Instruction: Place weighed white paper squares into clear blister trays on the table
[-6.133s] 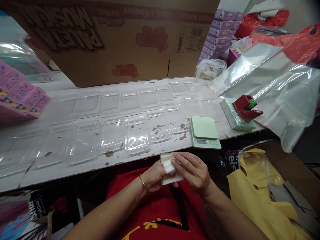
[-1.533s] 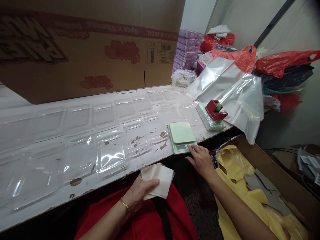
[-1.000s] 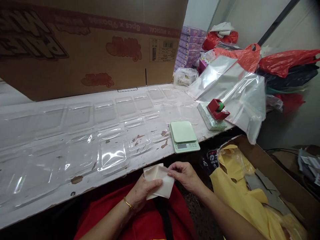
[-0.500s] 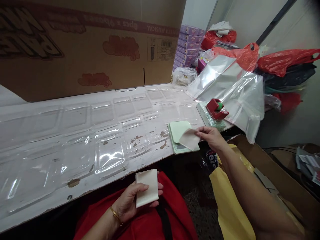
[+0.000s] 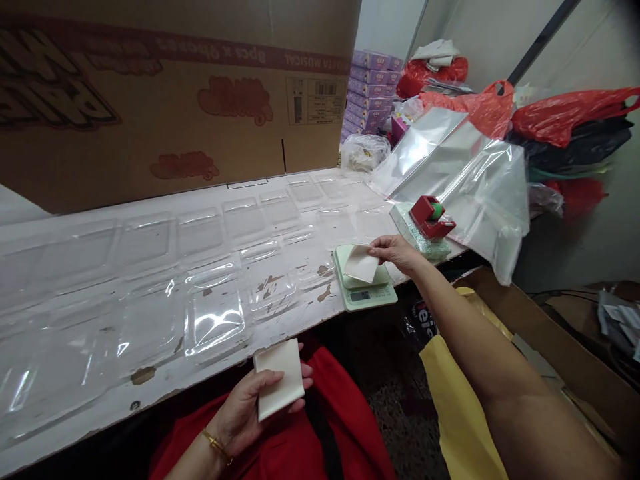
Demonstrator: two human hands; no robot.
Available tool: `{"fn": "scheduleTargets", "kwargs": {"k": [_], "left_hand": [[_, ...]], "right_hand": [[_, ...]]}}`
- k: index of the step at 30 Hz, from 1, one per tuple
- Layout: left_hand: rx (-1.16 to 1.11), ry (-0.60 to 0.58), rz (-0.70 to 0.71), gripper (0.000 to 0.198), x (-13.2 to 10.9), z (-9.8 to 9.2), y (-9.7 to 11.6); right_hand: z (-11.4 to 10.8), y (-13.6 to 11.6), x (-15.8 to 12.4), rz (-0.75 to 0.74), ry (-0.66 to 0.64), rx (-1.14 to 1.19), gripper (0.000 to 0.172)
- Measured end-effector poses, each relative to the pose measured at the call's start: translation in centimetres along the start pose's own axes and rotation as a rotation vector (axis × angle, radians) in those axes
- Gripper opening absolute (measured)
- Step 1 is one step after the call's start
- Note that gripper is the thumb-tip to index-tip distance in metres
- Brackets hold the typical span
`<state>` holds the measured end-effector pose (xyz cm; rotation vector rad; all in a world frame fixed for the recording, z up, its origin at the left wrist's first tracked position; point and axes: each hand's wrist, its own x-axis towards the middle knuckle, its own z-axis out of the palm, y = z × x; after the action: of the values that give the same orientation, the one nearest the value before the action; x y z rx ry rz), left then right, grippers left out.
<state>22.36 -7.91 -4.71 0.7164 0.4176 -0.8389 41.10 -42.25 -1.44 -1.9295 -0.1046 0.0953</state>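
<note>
Over the lap, my left hand (image 5: 253, 400) is closed around a stack of cream paper squares (image 5: 280, 383), thumb on top and fingers beneath. My right hand (image 5: 393, 252) pinches a thin cream paper square (image 5: 361, 264) by its upper right corner. That square is over the plate of a pale green kitchen scale (image 5: 373, 298); whether its lower edge touches the plate I cannot tell. The scale's small display shows below the plate, its digits too small to read. Rows of clear plastic trays (image 5: 215, 310) lie on the white table to the left of the scale.
A large cardboard box (image 5: 175, 100) stands at the back. Behind the scale, a red tape dispenser (image 5: 431, 219) sits on a packet. Clear plastic bags (image 5: 450, 167) spread at the right, beside red bags (image 5: 570, 117) and stacked purple boxes (image 5: 373, 90). An open carton (image 5: 560, 333) stands low right.
My right hand has moved left with its paper square, from the scale's front right edge onto the plate area, uncovering the display. My left hand still holds its stack, slightly further left in view.
</note>
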Motion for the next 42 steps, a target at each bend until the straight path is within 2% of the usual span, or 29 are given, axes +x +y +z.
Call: {"fn": "scheduleTargets", "kwargs": {"k": [5,10,13,16,19,23,27,30,33,35,39,42], "left_hand": [[0.009,0.046,0.022,0.068,0.0,0.0,0.1],[0.025,0.061,0.044,0.066,-0.1,0.2,0.2],[0.021,0.054,0.034,0.064,-0.1,0.5,0.3],[0.031,0.058,0.022,0.064,0.1,0.6,0.3],[0.052,0.062,0.013,0.065,0.5,0.7,0.3],[0.078,0.059,0.003,0.066,1.0,1.0,0.4],[0.100,0.050,0.004,0.062,1.1,1.2,0.5],[0.112,0.042,0.004,0.058,1.0,1.2,0.6],[0.137,0.036,0.016,0.051,1.0,1.4,0.6],[0.170,0.024,0.041,0.046,1.1,1.9,0.8],[0.256,-0.036,0.104,0.038,1.6,3.7,1.1],[0.365,-0.103,0.171,0.025,2.0,4.9,1.1]], "right_hand": [[0.2,2.5,1.6,-0.022,0.011,-0.350,0.025],[0.8,2.7,1.2,-0.065,0.102,-0.513,0.013],[0.5,2.1,-0.1,-0.187,0.212,-0.683,0.023],[-0.5,1.7,-1.3,-0.331,0.343,-0.821,0.024],[-1.7,1.5,-2.2,-0.370,0.439,-0.778,0.022],[-2.6,1.6,-2.6,-0.320,0.487,-0.641,0.021],[-2.3,2.1,-2.2,-0.239,0.394,-0.503,0.019],[-1.6,2.1,-1.3,-0.198,0.314,-0.500,0.019],[-0.2,0.7,-1.3,-0.200,0.261,-0.495,0.019],[1.9,-1.1,-2.4,-0.247,0.166,-0.422,0.018],[8.4,-5.2,-7.6,-0.426,-0.109,-0.327,0.020],[12.7,-6.5,-11.7,-0.537,-0.162,-0.462,0.029]]}}
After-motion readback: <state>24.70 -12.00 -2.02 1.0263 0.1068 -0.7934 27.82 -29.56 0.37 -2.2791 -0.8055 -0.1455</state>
